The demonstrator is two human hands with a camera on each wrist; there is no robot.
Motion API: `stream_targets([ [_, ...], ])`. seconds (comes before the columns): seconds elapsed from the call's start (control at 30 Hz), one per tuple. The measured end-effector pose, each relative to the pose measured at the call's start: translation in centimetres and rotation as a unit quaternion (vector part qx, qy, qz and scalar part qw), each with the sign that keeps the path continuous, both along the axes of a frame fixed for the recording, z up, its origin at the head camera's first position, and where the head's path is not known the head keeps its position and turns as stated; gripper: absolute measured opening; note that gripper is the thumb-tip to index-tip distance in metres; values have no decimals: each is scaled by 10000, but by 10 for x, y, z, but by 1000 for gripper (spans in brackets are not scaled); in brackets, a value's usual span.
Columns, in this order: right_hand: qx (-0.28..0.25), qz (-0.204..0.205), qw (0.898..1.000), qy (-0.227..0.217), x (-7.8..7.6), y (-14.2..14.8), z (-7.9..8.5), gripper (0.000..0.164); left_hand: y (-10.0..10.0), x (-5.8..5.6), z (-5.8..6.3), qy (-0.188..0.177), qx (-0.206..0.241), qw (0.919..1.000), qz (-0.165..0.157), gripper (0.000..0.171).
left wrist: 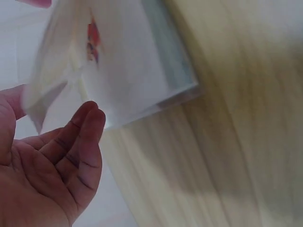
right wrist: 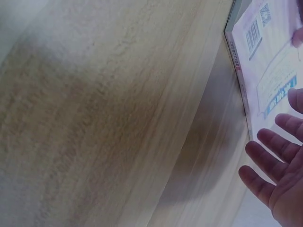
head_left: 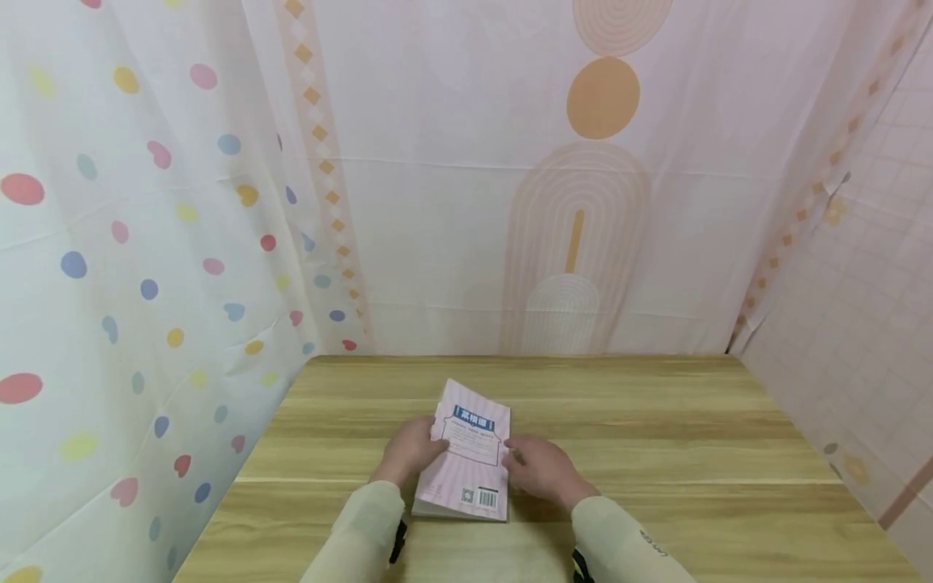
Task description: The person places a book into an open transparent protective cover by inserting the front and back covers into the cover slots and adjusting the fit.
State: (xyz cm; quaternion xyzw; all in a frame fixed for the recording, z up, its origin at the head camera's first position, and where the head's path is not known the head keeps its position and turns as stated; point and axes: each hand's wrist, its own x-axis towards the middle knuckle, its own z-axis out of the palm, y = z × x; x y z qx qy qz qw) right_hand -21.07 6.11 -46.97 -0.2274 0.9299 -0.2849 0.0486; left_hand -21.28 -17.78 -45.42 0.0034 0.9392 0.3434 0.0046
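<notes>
A thin pink book (head_left: 470,470), back cover up with a blue title band and a barcode, stands over the middle of the wooden table. My left hand (head_left: 410,448) pinches its left edge, thumb on the cover. From the left wrist view, the loose side gapes and white pages (left wrist: 128,61) with a small red picture show between the covers. The spine (right wrist: 240,75) faces my right hand (head_left: 543,468), whose fingertips are right at that edge. Those fingers (right wrist: 270,161) are spread and fairly straight in the right wrist view.
The wood-grain table (head_left: 678,453) reaches back to a pale curtain (head_left: 430,243) with arch patterns. A dotted curtain (head_left: 168,243) hangs on the left, a checked one (head_left: 860,267) on the right.
</notes>
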Motion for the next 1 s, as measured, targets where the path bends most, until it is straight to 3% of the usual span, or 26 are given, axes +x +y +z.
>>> stream_targets([
  [0.17, 115, -38, 9998, 129, -1, 2, -1, 38, -3, -4, -12, 23, -451, 9989, 119, 31],
  [0.27, 162, -14, 9994, 305, -2, 4, -2, 36, -2, -6, -20, 47, -919, 9955, 247, 39],
  [0.4, 182, -15, 9988, 461, -2, 5, -2, 35, 2, -7, -29, 233, -1677, 9851, 287, 51],
  [0.5, 174, -53, 9987, 480, -2, 7, -2, 34, 6, -5, -32, 523, -2086, 9765, 136, 43],
  [0.63, 178, -152, 9988, 435, -2, 8, -2, 33, 16, -1, -32, 601, -1957, 9787, -141, 29],
  [0.77, 225, -267, 9987, 359, -2, 9, -1, 33, 28, 1, -31, 165, -1596, 9867, -258, 26],
  [0.87, 250, -355, 9985, 321, -2, 10, 0, 34, 39, 1, -31, 56, -1708, 9847, -348, 26],
  [1.0, 311, -570, 9974, 314, -3, 12, 2, 34, 53, 3, -32, 213, -1966, 9792, -444, 26],
])
